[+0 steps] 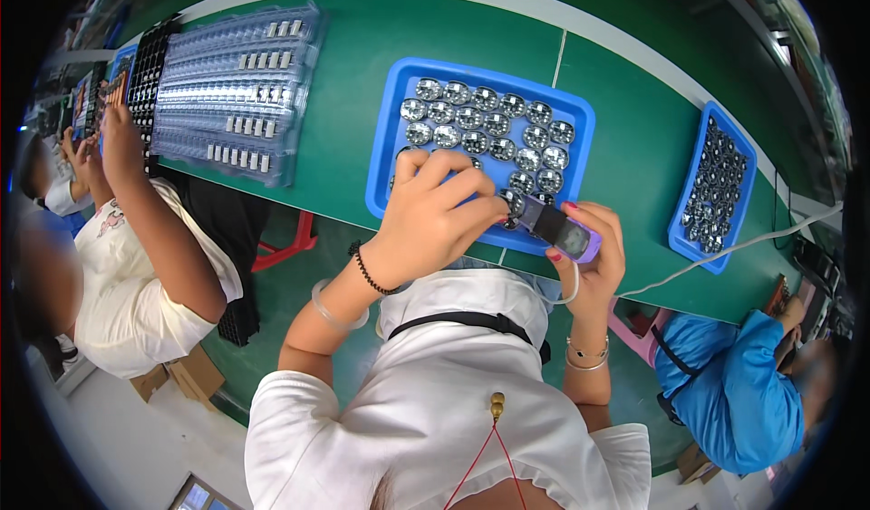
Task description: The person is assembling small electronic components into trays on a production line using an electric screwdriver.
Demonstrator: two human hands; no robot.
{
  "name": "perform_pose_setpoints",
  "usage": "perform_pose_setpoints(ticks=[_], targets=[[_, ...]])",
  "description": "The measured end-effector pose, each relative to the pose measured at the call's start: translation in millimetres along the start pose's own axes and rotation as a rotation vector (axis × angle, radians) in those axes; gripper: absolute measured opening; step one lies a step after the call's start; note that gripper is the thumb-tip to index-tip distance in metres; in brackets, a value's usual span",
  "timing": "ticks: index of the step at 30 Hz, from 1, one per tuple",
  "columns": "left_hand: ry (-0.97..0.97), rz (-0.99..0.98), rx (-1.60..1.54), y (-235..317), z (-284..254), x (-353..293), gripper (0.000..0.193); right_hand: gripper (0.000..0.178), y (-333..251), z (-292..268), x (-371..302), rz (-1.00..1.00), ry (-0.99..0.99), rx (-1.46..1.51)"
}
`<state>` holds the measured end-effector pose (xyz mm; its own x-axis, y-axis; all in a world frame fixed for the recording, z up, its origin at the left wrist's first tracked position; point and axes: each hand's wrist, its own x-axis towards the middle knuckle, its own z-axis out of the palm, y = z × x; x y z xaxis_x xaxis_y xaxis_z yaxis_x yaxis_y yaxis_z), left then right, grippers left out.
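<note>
Head view, looking down: a small oblong handheld device with a dark body and a purple end (568, 235) sits in the right hand (601, 276), over the near right corner of a shallow rectangular blue plastic tray (489, 68). From where I stand, the right thumb and fingers are clamped on its sides; any marking on it is too small for me to read. The left hand (439, 202) reaches over the tray's near side with bent fingers, their tips close to the device's dark end. Whether they pinch a piece there, I cannot tell. Round faceted silvery discs (497, 124) lie in loose rows in the tray, some of the nearest hidden under the left hand.

The tray's near edge runs close to the edge of the green tabletop (344, 129). Green surface stretches leftward to a stack of clear ribbed plastic trays (231, 57) bearing small silvery blocks, and rightward to a second blue tray (686, 175), crowded with dark, shiny pieces that are hard to tell apart. A thin white cable (797, 226) passes that tray's near end. Toward the dark curved rim are a co-worker in a cream T-shirt (136, 315) at left and another in a blue top (739, 410) at right.
</note>
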<state>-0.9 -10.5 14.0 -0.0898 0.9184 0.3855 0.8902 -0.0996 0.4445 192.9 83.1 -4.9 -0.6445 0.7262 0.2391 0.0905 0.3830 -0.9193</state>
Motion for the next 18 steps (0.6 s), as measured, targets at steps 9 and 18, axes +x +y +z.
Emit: perform_pose_setpoints(ticks=[9, 18], targets=[[-0.05, 0.002, 0.084, -13, 15, -6, 0.015, 0.045, 4, -11, 0, 0.006, 0.169, 0.022], [0.07, -0.083, 0.104, -22, 14, 17, 0.019, 0.044, 4, -8, 1, 0.044, 0.121, 0.062]])
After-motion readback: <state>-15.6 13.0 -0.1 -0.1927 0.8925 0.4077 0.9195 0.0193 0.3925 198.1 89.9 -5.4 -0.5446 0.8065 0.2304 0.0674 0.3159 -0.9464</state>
